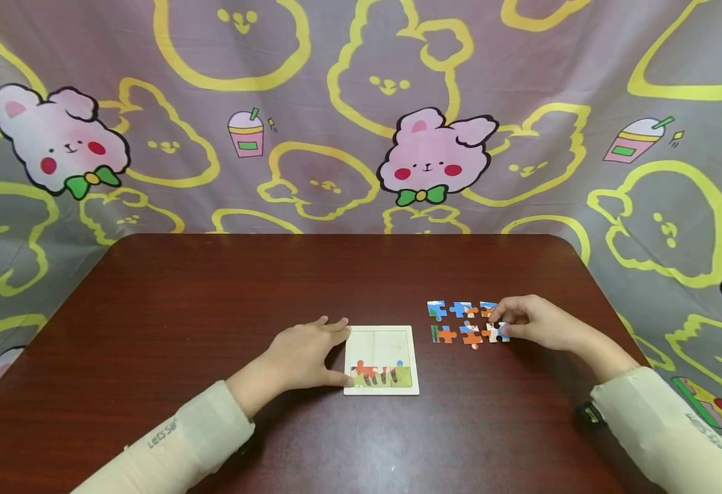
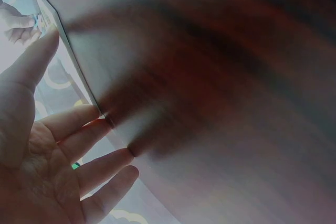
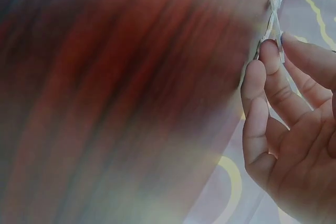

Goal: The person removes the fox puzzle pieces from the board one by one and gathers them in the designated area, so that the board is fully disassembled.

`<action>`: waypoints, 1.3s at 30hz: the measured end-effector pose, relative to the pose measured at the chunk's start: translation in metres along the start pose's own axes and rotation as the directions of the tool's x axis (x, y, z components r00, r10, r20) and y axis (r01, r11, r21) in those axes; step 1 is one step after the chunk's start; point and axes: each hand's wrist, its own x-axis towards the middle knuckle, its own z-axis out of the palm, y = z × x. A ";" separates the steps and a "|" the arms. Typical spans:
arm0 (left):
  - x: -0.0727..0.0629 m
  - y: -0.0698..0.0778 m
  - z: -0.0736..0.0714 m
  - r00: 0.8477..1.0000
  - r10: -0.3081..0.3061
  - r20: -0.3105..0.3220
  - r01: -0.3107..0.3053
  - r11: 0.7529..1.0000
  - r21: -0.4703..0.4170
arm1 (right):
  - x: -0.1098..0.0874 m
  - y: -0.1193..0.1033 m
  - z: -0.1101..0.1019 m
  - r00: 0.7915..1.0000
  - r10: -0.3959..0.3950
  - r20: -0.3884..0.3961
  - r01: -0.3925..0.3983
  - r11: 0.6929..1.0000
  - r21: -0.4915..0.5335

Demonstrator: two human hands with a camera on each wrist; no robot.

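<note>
Sleeves (image 1: 182,432) partly hide the table (image 1: 311,274), left hand (image 1: 302,355) splayed against tray (image 1: 382,392), right hand (image 1: 543,326) pinching puzzle piece (image 1: 497,333).

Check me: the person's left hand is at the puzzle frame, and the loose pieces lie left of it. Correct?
Not quite: the head view shows the loose pieces right of the puzzle frame. The left hand is indeed at it.

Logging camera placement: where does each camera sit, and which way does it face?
Head: worn on head, facing forward and down at the tray; left hand, right hand, sleeves show.
Left wrist: worn there, faces tray's edge; both hands show.
Right wrist: worn there, faces puzzle piece; right hand shows.
Head, left wrist share the tray.
</note>
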 end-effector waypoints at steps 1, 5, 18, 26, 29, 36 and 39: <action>0.000 0.000 0.000 1.000 0.000 -0.001 0.000 1.000 0.001 | 0.000 0.000 0.000 1.000 0.002 -0.002 -0.002 1.000 -0.002; 0.000 0.000 0.000 1.000 0.001 -0.004 -0.001 1.000 0.003 | 0.000 0.000 0.000 1.000 0.006 -0.006 -0.006 1.000 -0.015; 0.000 0.000 0.000 1.000 0.006 -0.007 -0.006 1.000 0.002 | -0.001 -0.004 -0.001 0.999 0.023 -0.026 -0.024 0.997 -0.069; 0.000 -0.001 0.000 1.000 0.009 -0.006 -0.009 1.000 0.009 | 0.011 -0.027 0.003 1.000 0.017 -0.022 -0.019 0.995 -0.102; 0.000 -0.001 0.000 1.000 0.009 -0.006 -0.009 1.000 0.014 | 0.018 -0.039 0.008 1.000 0.001 -0.004 -0.001 0.996 -0.085; 0.000 -0.001 0.000 1.000 0.011 0.004 -0.011 1.000 0.030 | 0.041 -0.062 0.029 0.996 -0.055 0.073 0.059 0.997 -0.056; 0.000 -0.001 -0.001 1.000 0.006 0.016 -0.006 1.000 0.027 | 0.051 -0.073 0.040 0.990 -0.089 0.107 0.097 0.993 -0.073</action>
